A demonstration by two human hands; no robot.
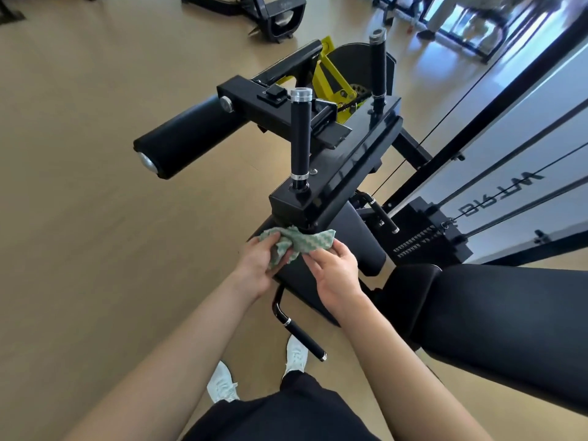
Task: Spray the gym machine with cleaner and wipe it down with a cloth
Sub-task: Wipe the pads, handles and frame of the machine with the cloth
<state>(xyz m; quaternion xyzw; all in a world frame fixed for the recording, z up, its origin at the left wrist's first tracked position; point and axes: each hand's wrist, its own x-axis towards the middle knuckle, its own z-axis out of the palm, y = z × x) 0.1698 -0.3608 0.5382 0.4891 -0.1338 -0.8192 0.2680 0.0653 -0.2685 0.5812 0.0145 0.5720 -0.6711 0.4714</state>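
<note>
Both hands are holding the cloth (pixel 299 241), a green and white piece bunched between them. The left hand (pixel 257 265) is gripping its left part, fingers curled round a fold that is hanging below the palm. The right hand (pixel 334 275) is pinching its right edge between thumb and fingers. The cloth is sitting just above the seat (pixel 359 246) of the machine (pixel 350 167), and its top edge is lying against the underside of the black beam end; whether it is touching the seat cannot be told.

An upright handle (pixel 300 135) with a silver cap is standing on that beam end, directly over the cloth. A roller (pixel 191 135) is sticking out to the left, well apart from the hands. A back pad (pixel 509 329) is filling the right side, just beside the right forearm. A side handle (pixel 302 338) is jutting out under the seat, near two white shoes (pixel 222 381) that are standing on the wooden floor (pixel 95 186). The weight stack (pixel 426 240) is sitting behind the seat.
</note>
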